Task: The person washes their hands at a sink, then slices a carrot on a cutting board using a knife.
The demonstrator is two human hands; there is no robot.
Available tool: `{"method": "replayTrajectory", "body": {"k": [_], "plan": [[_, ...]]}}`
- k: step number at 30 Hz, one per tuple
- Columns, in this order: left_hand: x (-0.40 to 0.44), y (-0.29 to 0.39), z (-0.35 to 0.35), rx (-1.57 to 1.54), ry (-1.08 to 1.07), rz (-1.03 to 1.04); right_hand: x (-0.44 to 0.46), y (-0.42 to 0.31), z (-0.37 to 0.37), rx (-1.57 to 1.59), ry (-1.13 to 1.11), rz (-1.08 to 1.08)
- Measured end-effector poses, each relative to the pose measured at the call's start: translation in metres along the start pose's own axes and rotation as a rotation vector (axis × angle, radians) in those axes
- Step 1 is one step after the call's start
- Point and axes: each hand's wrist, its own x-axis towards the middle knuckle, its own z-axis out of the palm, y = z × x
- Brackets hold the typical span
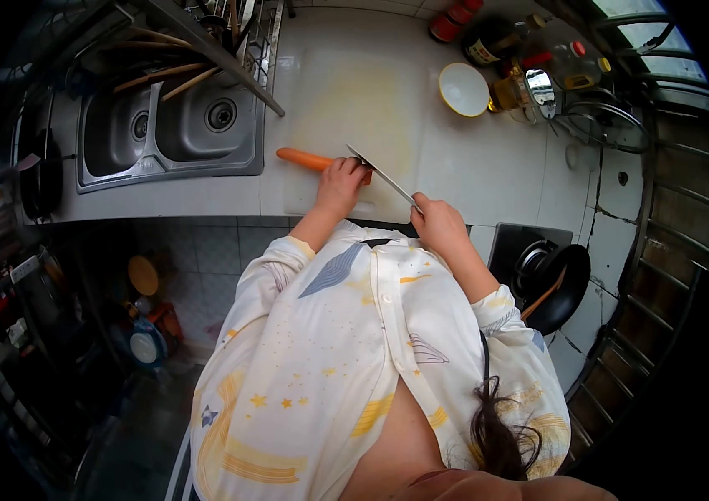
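An orange carrot (302, 159) lies on a pale, stained cutting board (354, 92) at the counter's front. My left hand (341, 185) is closed over the carrot near its right end, pressing it against the board. In my right hand (439, 220) is the handle of a kitchen knife (383, 177). The blade slants up and left, its edge at the carrot's right end beside my left fingers. Whether it touches or has entered the carrot I cannot tell.
A double steel sink (204, 138) is at the left, under a rack with wooden utensils. Back right stand a white bowl (464, 89), several bottles (567, 63) and a glass lid (605, 125). A black wok (563, 292) sits on a stove at the right.
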Motion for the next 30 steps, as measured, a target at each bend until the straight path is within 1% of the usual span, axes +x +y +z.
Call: {"method": "replayTrajectory", "body": {"k": [2,5,9,11,14,15,17,20,26,28,30], "plan": [[-0.001,-0.002,0.003,-0.007,-0.011,-0.003,0.000,0.000,0.002,-0.015,0.032,-0.015],[0.000,-0.003,0.004,-0.003,-0.026,-0.010,0.006,0.004,0.010,-0.023,0.021,-0.010],[-0.001,-0.001,0.001,0.010,-0.024,-0.006,0.033,0.023,0.051,-0.012,0.061,-0.042],[0.000,0.000,0.000,0.000,-0.021,-0.017,0.043,0.033,0.071,0.082,0.129,-0.053],[-0.005,0.001,-0.002,0.003,-0.024,-0.006,0.030,0.018,0.050,0.049,0.151,-0.082],[-0.004,0.001,-0.003,-0.023,0.005,0.009,0.025,0.011,0.039,0.053,0.152,-0.079],[0.000,0.000,-0.001,-0.054,0.032,0.028,0.016,0.003,0.018,0.042,0.055,-0.016],[-0.001,-0.003,0.004,-0.056,0.074,0.040,0.013,0.004,0.015,0.001,0.036,-0.013],[-0.001,-0.003,0.004,-0.037,0.052,0.026,0.035,0.013,0.045,0.007,0.084,-0.044],[-0.001,-0.003,0.002,-0.014,-0.015,0.004,0.038,0.022,0.060,0.018,0.121,-0.068],[0.002,-0.004,0.000,-0.004,0.013,0.003,0.040,0.023,0.057,0.027,0.155,-0.107]]}}
